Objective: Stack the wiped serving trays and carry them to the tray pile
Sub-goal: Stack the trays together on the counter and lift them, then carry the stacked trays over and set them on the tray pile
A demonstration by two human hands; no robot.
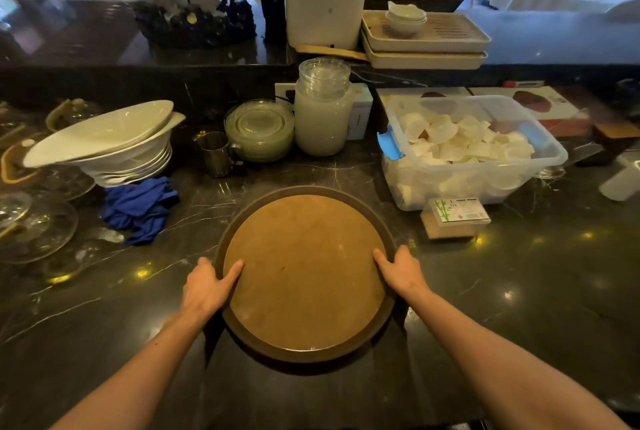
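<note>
A round brown serving tray [304, 270] with a dark raised rim lies flat on the dark marbled surface [519, 291], right in front of the person. Whether more than one tray sits there I cannot tell from here. The left hand [207, 287] grips the tray's left edge, thumb laid over the rim onto the tan inner face, fingers wrapped round the outside. The right hand [401, 272] clasps the right edge the same way, thumb on top.

Just left of the tray, a crumpled blue cloth [138, 209] lies on the surface, touching a leaning stack of white oval dishes [107, 145]. Behind the tray stand a small metal cup [214, 152], a stack of clear glass plates [259, 129] and a tall frosted jar [322, 117] topped with glass saucers. To the right, a clear plastic bin [474, 152] holds white cups, with a small labelled box [455, 218] against its front. Farther back, on a raised ledge, two beige rectangular trays [426, 45] are stacked, small white bowls [406, 19] on top.
</note>
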